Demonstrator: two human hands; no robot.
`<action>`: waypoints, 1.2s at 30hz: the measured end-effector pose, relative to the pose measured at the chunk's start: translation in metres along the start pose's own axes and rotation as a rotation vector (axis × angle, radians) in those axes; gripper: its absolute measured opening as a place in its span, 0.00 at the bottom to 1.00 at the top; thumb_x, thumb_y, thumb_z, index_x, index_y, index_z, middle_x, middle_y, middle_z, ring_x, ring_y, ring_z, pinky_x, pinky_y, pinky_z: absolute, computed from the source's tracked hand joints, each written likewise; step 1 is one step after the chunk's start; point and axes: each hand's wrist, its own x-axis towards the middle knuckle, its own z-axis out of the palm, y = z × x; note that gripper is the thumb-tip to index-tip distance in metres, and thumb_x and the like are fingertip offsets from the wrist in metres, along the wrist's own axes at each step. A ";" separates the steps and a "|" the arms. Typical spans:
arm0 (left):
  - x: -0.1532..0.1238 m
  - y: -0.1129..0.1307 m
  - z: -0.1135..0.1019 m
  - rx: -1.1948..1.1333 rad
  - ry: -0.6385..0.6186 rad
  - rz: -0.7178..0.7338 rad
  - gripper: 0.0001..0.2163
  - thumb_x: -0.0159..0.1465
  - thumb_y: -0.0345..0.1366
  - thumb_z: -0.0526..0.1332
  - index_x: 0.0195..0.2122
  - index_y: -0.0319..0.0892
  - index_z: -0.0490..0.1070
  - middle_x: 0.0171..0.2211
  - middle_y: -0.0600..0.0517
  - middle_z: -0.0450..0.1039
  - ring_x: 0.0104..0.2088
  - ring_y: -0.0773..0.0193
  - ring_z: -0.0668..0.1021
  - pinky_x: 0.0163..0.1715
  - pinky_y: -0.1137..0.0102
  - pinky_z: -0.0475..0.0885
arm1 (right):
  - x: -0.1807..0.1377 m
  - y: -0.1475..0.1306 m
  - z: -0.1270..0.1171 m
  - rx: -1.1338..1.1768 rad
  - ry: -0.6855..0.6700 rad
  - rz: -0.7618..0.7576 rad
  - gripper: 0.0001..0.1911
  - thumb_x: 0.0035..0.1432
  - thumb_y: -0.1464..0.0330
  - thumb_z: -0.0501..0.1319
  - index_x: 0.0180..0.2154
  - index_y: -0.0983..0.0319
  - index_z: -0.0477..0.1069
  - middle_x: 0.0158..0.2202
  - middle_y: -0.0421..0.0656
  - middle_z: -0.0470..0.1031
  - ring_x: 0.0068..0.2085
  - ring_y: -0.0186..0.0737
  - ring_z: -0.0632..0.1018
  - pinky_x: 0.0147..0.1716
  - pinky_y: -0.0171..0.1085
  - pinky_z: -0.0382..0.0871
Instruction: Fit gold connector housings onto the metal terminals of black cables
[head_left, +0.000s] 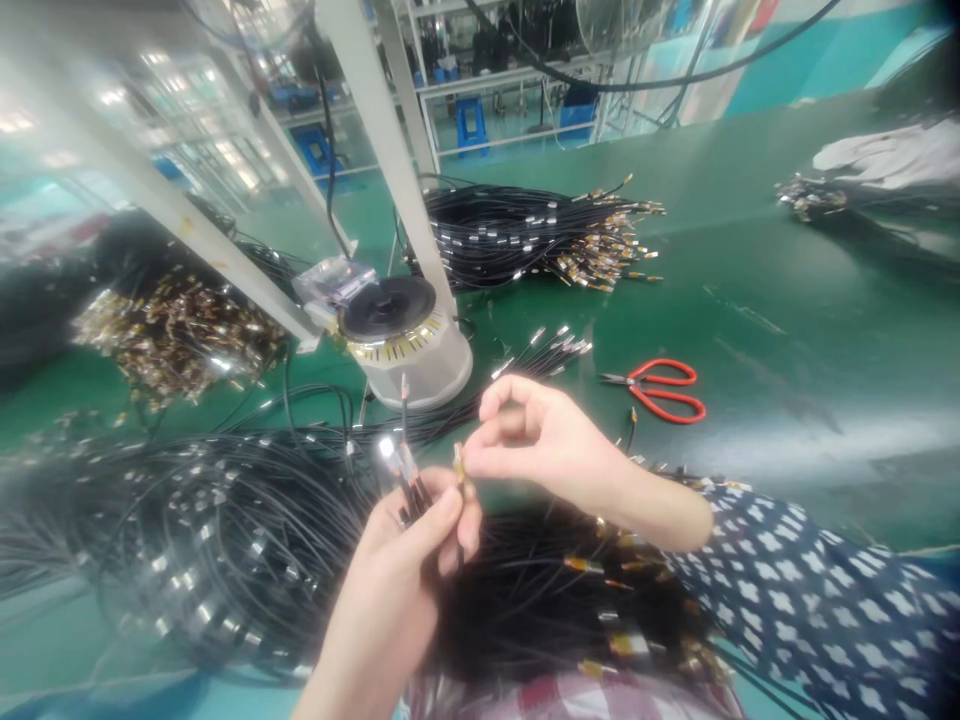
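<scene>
My left hand (401, 575) is closed around a few thin black cable ends (409, 480) with metal tips that stick up above the fingers. My right hand (536, 440) pinches the small gold connector (458, 462) on one of those ends, just beside my left thumb. Both hands hover over a pile of black cables with gold connectors (570, 590) in my lap area. A round white machine with a black top disc (405, 335) stands just behind the hands.
A red-handled pair of scissors (664, 388) lies right of the hands on the green table (787, 330). Cable bundles lie at the back (525, 235), at the left (187, 540) and far left (176, 335). White frame posts (390, 150) rise behind the machine.
</scene>
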 end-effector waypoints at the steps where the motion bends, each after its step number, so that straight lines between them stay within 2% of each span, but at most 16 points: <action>1: 0.000 0.000 0.000 -0.005 -0.007 -0.005 0.09 0.59 0.37 0.67 0.26 0.38 0.72 0.17 0.57 0.66 0.19 0.74 0.61 0.21 0.76 0.57 | 0.000 0.001 0.000 0.029 -0.021 -0.005 0.20 0.43 0.75 0.71 0.33 0.60 0.61 0.27 0.36 0.79 0.28 0.31 0.78 0.34 0.34 0.70; 4: 0.000 0.001 0.001 -0.001 0.009 0.009 0.09 0.59 0.38 0.67 0.28 0.38 0.73 0.18 0.57 0.67 0.18 0.75 0.62 0.21 0.76 0.58 | -0.002 0.003 0.005 -0.024 0.013 -0.093 0.19 0.46 0.76 0.69 0.32 0.59 0.58 0.27 0.35 0.77 0.28 0.32 0.76 0.33 0.34 0.69; 9: 0.001 -0.001 0.008 0.058 0.122 0.083 0.09 0.53 0.36 0.72 0.30 0.40 0.75 0.17 0.59 0.68 0.16 0.76 0.62 0.19 0.77 0.59 | -0.017 0.003 0.018 -0.414 0.220 -0.384 0.18 0.47 0.81 0.64 0.30 0.58 0.57 0.28 0.35 0.74 0.29 0.31 0.71 0.33 0.34 0.67; 12: 0.001 -0.002 0.009 0.057 0.148 0.109 0.09 0.51 0.36 0.73 0.28 0.40 0.75 0.16 0.59 0.69 0.16 0.75 0.64 0.19 0.78 0.59 | -0.022 0.001 0.019 -0.566 0.243 -0.539 0.16 0.47 0.80 0.64 0.30 0.58 0.59 0.31 0.36 0.74 0.32 0.33 0.73 0.36 0.36 0.68; 13: 0.000 -0.002 0.009 0.043 0.131 0.113 0.09 0.51 0.35 0.73 0.27 0.40 0.75 0.16 0.58 0.70 0.16 0.75 0.64 0.19 0.78 0.59 | -0.022 -0.001 0.018 -0.547 0.204 -0.512 0.16 0.47 0.79 0.64 0.30 0.59 0.60 0.30 0.37 0.74 0.31 0.33 0.73 0.35 0.36 0.68; 16: -0.003 0.000 0.005 0.021 0.049 0.102 0.08 0.53 0.34 0.72 0.24 0.39 0.74 0.17 0.55 0.73 0.16 0.75 0.65 0.18 0.79 0.57 | -0.017 -0.007 0.013 -0.306 0.022 -0.269 0.17 0.47 0.77 0.67 0.32 0.59 0.59 0.28 0.36 0.75 0.29 0.32 0.73 0.32 0.34 0.68; 18: -0.005 0.002 0.002 0.014 -0.011 0.085 0.08 0.54 0.34 0.71 0.23 0.39 0.74 0.17 0.53 0.73 0.16 0.74 0.65 0.17 0.78 0.55 | -0.012 -0.008 0.010 -0.176 -0.048 -0.169 0.18 0.46 0.75 0.69 0.32 0.59 0.60 0.28 0.36 0.75 0.29 0.32 0.74 0.33 0.34 0.68; 22: -0.003 0.005 -0.004 -0.006 -0.139 0.061 0.10 0.52 0.38 0.72 0.22 0.38 0.75 0.14 0.53 0.70 0.17 0.72 0.66 0.18 0.75 0.55 | -0.008 -0.006 0.008 -0.082 -0.154 -0.133 0.18 0.46 0.74 0.71 0.34 0.60 0.62 0.32 0.39 0.77 0.34 0.33 0.77 0.37 0.35 0.72; 26: 0.002 0.000 -0.010 -0.064 -0.272 -0.026 0.12 0.48 0.42 0.74 0.21 0.41 0.75 0.11 0.55 0.66 0.14 0.71 0.63 0.17 0.73 0.52 | -0.003 -0.001 0.007 0.051 -0.298 -0.069 0.19 0.45 0.76 0.72 0.34 0.61 0.63 0.29 0.36 0.77 0.30 0.29 0.77 0.32 0.30 0.73; 30: 0.008 -0.003 -0.013 -0.056 -0.329 -0.053 0.13 0.47 0.44 0.74 0.17 0.40 0.76 0.09 0.56 0.62 0.12 0.72 0.58 0.17 0.70 0.49 | 0.001 0.003 0.006 0.091 -0.351 -0.100 0.17 0.45 0.76 0.72 0.32 0.62 0.65 0.29 0.37 0.78 0.30 0.30 0.79 0.33 0.31 0.74; 36: 0.010 -0.001 -0.012 -0.032 -0.362 -0.075 0.14 0.46 0.45 0.73 0.17 0.41 0.75 0.07 0.57 0.59 0.11 0.71 0.58 0.16 0.70 0.49 | 0.005 0.007 0.010 0.100 -0.392 -0.152 0.16 0.43 0.76 0.73 0.30 0.63 0.67 0.28 0.37 0.76 0.30 0.29 0.77 0.33 0.30 0.73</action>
